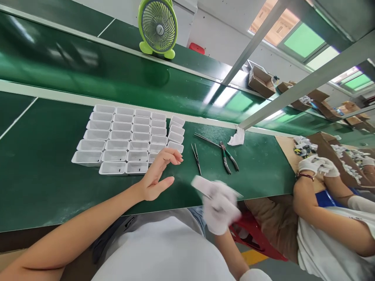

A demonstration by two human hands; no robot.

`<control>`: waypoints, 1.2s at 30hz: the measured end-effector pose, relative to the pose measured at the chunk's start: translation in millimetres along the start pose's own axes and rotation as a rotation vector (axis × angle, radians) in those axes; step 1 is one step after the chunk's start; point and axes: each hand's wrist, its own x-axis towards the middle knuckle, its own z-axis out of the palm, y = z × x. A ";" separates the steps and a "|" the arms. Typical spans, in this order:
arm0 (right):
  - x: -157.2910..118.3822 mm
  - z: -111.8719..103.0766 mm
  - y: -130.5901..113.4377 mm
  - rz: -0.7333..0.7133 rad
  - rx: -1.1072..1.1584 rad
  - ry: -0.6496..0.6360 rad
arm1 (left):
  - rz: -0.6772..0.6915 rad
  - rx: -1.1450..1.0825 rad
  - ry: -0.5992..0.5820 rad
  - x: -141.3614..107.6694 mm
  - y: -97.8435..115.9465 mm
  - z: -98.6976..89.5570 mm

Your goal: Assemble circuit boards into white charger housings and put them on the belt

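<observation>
My bare left hand [160, 173] is held over the table, thumb and fingers apart, with nothing in it. It is at the near right corner of several rows of small white plastic boxes [113, 168]. A few of the nearer boxes have a small dark piece inside. My right hand [221, 207], in a white glove, is blurred by motion. It grips a small white box [201, 185], also smeared. Beyond it lie tweezers [197, 158], a second pair of tweezers [206, 138] and cutting pliers [227, 156] with green handles.
A crumpled white cloth [236, 136] lies by the table's back rail. A green fan [158, 29] stands on the far ledge. At right, a co-worker's gloved hands [318, 166] are over cardboard with small parts. A red stool [258, 238] is beside me.
</observation>
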 end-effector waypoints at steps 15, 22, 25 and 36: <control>4.0 23.4 3.9 -0.246 -0.084 -0.234 | 0.008 0.083 -0.028 -1.8 2.4 0.0; 5.0 -3.4 -11.0 -0.284 0.011 0.063 | -0.014 0.069 0.020 -2.8 0.6 2.7; -0.2 2.4 -11.9 -0.303 -0.033 0.098 | -0.034 0.055 0.039 -2.8 0.6 4.5; -2.1 18.3 -12.1 -0.008 0.369 -0.091 | 0.198 0.227 -0.038 -1.3 2.4 8.9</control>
